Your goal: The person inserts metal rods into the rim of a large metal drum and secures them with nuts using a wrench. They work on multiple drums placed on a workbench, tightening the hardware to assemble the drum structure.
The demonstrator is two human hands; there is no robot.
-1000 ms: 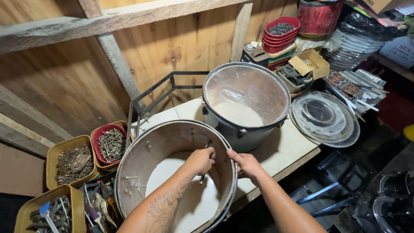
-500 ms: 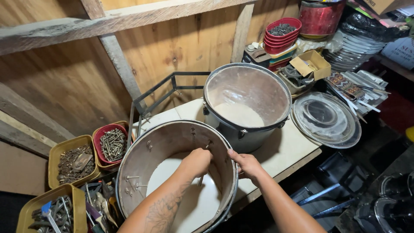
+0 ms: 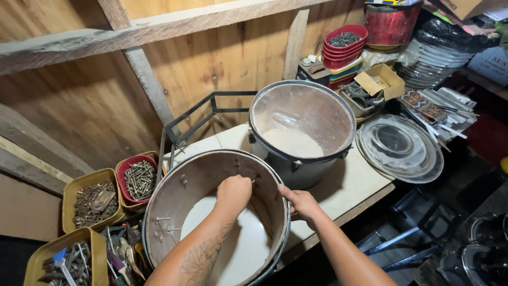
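A large open metal drum shell (image 3: pixel 174 198) lies on the white table (image 3: pixel 360 182) right below me. My left hand (image 3: pixel 233 193) reaches inside it, fingers closed against the far inner wall at a small fitting near the rim. My right hand (image 3: pixel 299 202) grips the shell's rim on the right side. Bolts stick through the shell's left wall. A second grey drum (image 3: pixel 301 132) with a clear head stands upright just behind.
Trays of screws and bolts (image 3: pixel 138 177) and rusty hardware (image 3: pixel 92 201) sit left of the shell. A black metal frame (image 3: pixel 203 114) leans on the wooden wall. Clear drum heads (image 3: pixel 399 148), stacked red bowls (image 3: pixel 344 45) and boxes lie at the right.
My left hand has pushed slightly deeper toward the shell's far wall and closed tighter. My right hand stays on the rim.
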